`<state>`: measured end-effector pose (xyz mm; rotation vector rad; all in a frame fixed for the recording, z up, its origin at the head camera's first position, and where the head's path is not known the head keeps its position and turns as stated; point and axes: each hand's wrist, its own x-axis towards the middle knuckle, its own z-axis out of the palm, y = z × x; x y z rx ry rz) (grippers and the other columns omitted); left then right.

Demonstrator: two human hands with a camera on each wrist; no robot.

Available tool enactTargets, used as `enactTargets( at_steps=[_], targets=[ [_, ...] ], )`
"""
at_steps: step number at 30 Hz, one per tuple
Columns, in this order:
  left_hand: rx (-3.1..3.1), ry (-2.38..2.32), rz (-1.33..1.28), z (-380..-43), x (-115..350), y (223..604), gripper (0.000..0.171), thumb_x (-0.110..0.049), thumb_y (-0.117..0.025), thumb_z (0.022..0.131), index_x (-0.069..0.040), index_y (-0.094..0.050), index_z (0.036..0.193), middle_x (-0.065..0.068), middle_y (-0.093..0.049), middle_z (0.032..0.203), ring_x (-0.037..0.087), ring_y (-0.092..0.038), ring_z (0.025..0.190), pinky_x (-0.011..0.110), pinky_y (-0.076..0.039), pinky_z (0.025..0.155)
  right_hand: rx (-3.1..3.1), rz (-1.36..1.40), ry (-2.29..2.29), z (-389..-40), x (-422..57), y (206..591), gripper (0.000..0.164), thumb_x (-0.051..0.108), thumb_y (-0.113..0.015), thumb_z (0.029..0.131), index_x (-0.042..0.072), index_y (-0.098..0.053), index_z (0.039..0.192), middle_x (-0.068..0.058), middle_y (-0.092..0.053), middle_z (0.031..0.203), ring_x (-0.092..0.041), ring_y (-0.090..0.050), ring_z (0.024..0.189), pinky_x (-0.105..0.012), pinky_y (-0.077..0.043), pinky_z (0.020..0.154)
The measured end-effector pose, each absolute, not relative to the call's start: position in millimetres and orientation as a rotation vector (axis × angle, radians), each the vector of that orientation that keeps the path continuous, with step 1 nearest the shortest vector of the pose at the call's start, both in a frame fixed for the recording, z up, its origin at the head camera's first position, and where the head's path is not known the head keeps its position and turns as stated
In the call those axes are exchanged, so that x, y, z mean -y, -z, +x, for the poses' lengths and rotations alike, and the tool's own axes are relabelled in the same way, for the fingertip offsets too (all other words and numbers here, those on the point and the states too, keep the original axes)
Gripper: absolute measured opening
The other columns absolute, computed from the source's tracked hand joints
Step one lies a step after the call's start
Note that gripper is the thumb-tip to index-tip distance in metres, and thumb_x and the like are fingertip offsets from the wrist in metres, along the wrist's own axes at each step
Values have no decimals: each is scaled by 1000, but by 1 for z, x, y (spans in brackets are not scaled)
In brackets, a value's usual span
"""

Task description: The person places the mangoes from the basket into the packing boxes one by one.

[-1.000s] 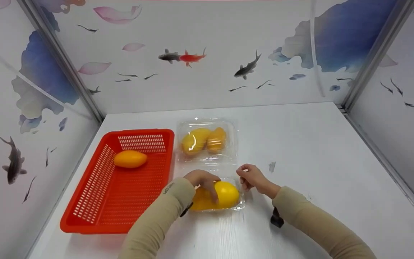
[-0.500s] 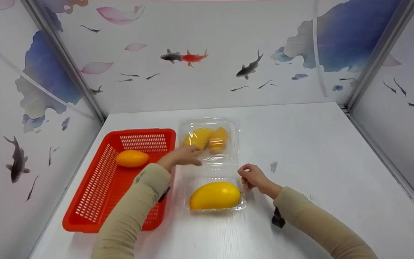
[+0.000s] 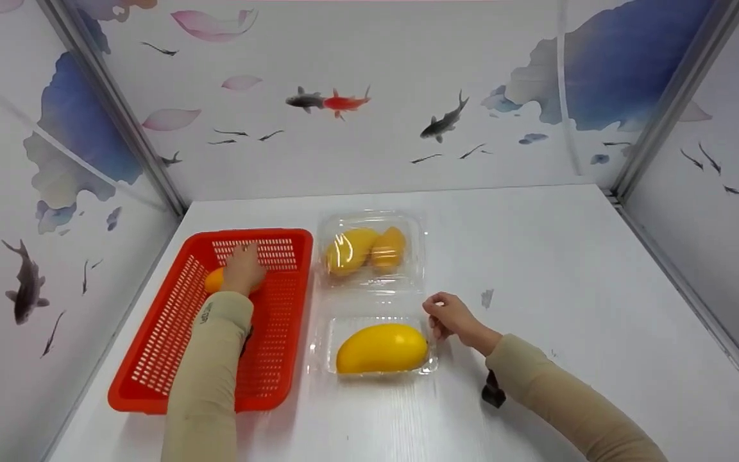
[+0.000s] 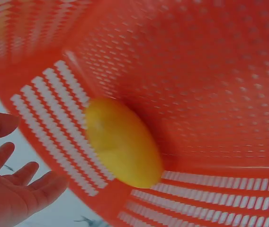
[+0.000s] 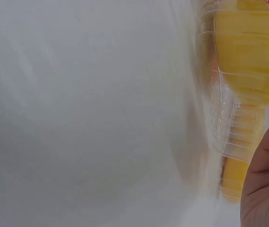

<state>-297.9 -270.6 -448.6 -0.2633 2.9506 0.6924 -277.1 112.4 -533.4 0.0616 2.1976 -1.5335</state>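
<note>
My left hand (image 3: 244, 269) is inside the red plastic basket (image 3: 122, 405), over an orange-yellow mango (image 3: 214, 280). In the left wrist view its fingers are spread, apart from the mango (image 4: 120, 142) against the basket wall. A larger yellow mango (image 3: 382, 348) lies in the open clear plastic box (image 3: 333, 333) nearer me. My right hand (image 3: 453, 317) has curled fingers with thumb and index together at that box's right edge, seeming to pinch the clear plastic. The right wrist view has the thumb beside the box; its fingertips are partly out of frame.
Behind the open box stands a second clear box (image 3: 416, 273), with two yellow mangoes (image 3: 351, 250) under its lid. White panels with painted fish (image 3: 346, 102) close off the table (image 3: 536, 256) at the back and both sides.
The left hand has let go of the large mango in the near box, then swung left across the table into the basket. The right hand has stayed where it was.
</note>
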Motion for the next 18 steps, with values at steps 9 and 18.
enactTargets(
  at_steps=[9, 18],
  targets=[
    [-2973, -462, -364, -297, 313, 499, 59, -28, -53, 86, -1, -34, 135, 34, -26, 132, 57, -25, 116, 68, -26, 92, -2197, 89, 1515, -276, -109, 535, 25, 23, -50, 93, 4, -49, 109, -4, -50, 64, -13, -44, 44, -21, -48, 48],
    [-3041, -418, -294, -295, 335, 515, 65, -25, -63, 81, -4, -35, 136, 36, -37, 116, 52, -39, 105, 63, -36, 85, -2155, 25, 1594, -274, -111, 534, 23, 21, -50, 93, 2, -48, 105, -3, -49, 59, -11, -44, 41, -23, -48, 45]
  ],
)
